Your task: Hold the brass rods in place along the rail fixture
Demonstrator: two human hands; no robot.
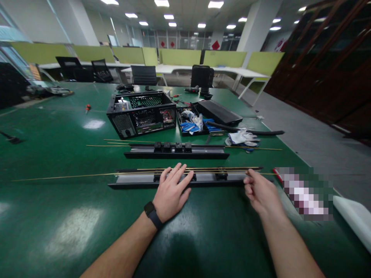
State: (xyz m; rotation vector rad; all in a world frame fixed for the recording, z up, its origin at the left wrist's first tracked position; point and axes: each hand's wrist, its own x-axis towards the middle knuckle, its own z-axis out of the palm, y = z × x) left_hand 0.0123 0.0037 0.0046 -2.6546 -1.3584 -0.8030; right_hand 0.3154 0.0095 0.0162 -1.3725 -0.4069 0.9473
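A long black metal channel [133, 180] lies crosswise in front of me, its inner floor light grey. Thin brass-coloured rods [63, 177] run along it, one reaching far out to the left. My left hand [174, 189], with a dark watch on its wrist, rests over the channel's middle, fingers spread and partly covering the black blocks inside. One such block [222, 173] shows between my hands. At the right end, my right hand [262, 191] is closed in a pinch on a thin rod. Behind it, a similar channel [176, 155] holds several black blocks [167, 146].
An open black computer case [142, 116] stands farther back on the green table [52, 216]. Right of it are a tray with gloves [191, 121], a black panel [218, 112], a black tube [261, 132] and another glove [242, 137]. A blurred-out item [304, 193] lies at right.
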